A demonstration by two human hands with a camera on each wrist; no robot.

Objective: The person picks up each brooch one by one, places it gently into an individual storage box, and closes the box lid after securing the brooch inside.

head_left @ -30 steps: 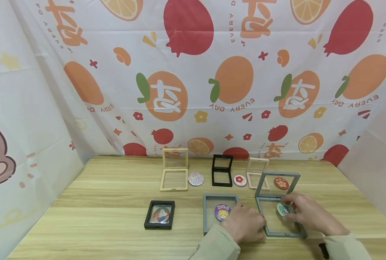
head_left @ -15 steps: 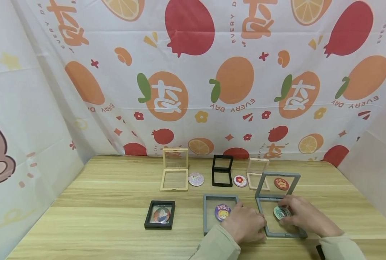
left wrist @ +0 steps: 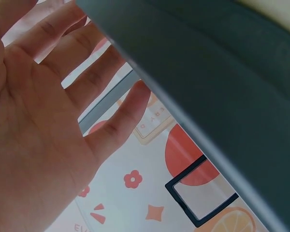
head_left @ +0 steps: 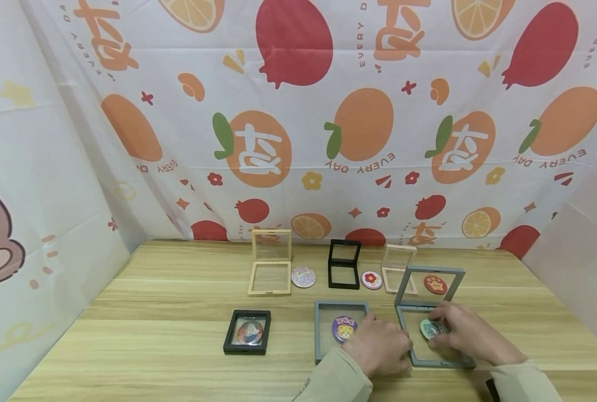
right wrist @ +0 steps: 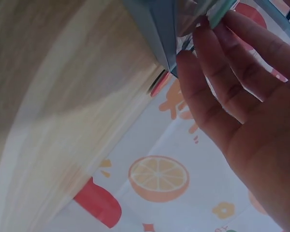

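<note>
At the right, a blue-grey display frame [head_left: 441,363] stands unfolded, its lid raised. My right hand [head_left: 471,334] pinches a round teal badge [head_left: 431,329] over the frame's lower panel. In the right wrist view, the badge's pale green edge [right wrist: 220,13] shows at the fingertips. My left hand [head_left: 379,345] rests between this frame and a second blue-grey frame [head_left: 317,335], fingertips touching the right frame's left side. Its extended fingers [left wrist: 108,137] meet a grey frame edge [left wrist: 222,96] in the left wrist view; its thumb is hidden. A purple bear badge [head_left: 344,328] lies in the second frame, partly covered.
A closed black frame [head_left: 230,335] holding a badge lies left. Along the back stand opened yellow [head_left: 250,279], black [head_left: 344,286] and pale pink [head_left: 391,279] frames. Beside them lie a lilac badge [head_left: 303,277], a flower badge [head_left: 371,280] and a red star badge [head_left: 435,285].
My right hand has moved slightly left with the teal badge, which now lies flatter and nearer the panel's left side. My left hand has stayed in place.
</note>
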